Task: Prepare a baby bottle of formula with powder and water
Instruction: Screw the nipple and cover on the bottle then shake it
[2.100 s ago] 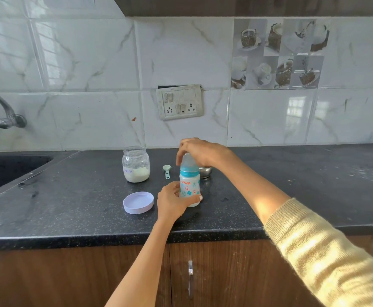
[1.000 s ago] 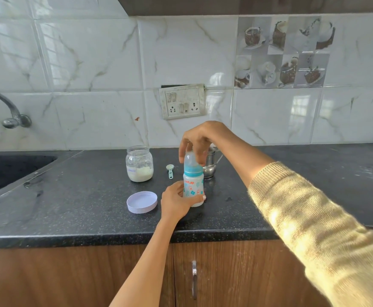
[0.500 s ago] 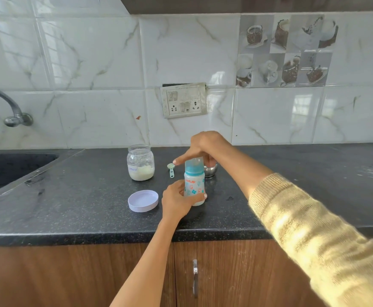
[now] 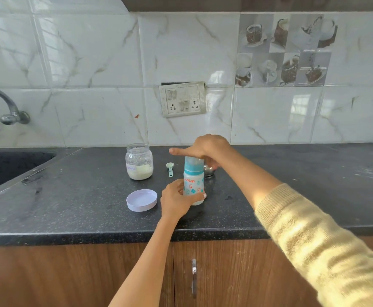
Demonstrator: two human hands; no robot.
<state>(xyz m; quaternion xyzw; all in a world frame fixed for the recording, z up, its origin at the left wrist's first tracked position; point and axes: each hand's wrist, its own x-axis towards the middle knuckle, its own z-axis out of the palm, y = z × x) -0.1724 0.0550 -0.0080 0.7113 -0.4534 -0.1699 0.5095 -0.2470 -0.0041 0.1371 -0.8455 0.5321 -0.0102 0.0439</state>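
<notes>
Field notes, head view. My left hand grips the lower body of the baby bottle, fingers and thumb curled round it. The bottle stands upright on the black counter, near its front edge, roughly midway along the visible length.

My right hand rests on top of the bottle's clear cap, palm down, index finger stretched out straight to the left. The other fingers curl down behind the cap; I cannot tell whether they grasp it or only press on it.

Powder jar, glass, lid off, stands upright toward the counter's back edge, left of the bottle and apart from it; white powder fills its bottom part. Its white lid lies open side up near the front edge, just left of my left hand. A small pale green scoop lies between jar and bottle. A steel vessel sits behind the bottle, mostly hidden.

Sink at the counter's left end, tap above it.
</notes>
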